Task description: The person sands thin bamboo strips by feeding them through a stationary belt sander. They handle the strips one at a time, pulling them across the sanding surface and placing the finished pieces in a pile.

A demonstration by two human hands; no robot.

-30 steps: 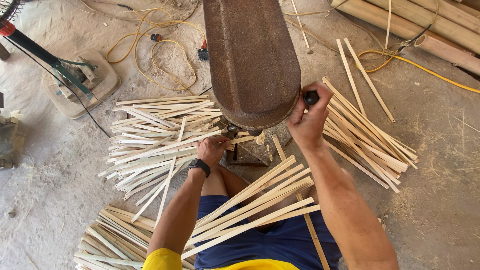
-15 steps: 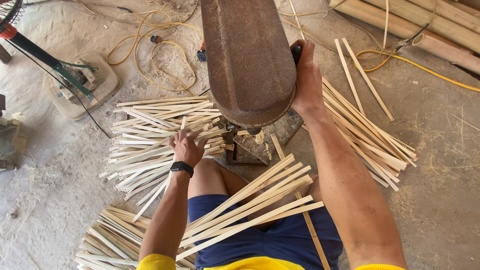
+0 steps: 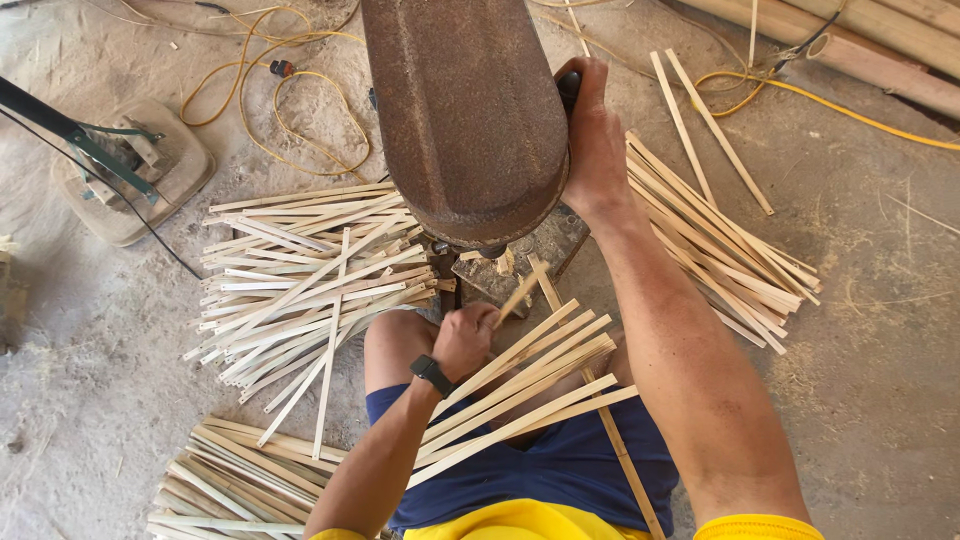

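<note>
A large rusty brown machine housing (image 3: 465,110) fills the top middle. My right hand (image 3: 592,140) grips a dark handle on its right side. My left hand (image 3: 468,338), with a black wristwatch, is closed around a thin bamboo strip (image 3: 518,295) whose tip points up toward the base under the housing. Several more pale strips (image 3: 520,395) lie across my lap on blue shorts.
A spread pile of bamboo strips (image 3: 300,280) lies on the left, another bundle (image 3: 235,480) at lower left, a third pile (image 3: 720,240) on the right. Yellow cable (image 3: 290,90) loops on the dusty floor. A beige machine base (image 3: 130,170) sits far left; thick bamboo poles (image 3: 860,40) top right.
My left hand came back from the left pile toward my lap and now holds a single strip aimed at the machine. My right hand stays on the handle at the housing's side.
</note>
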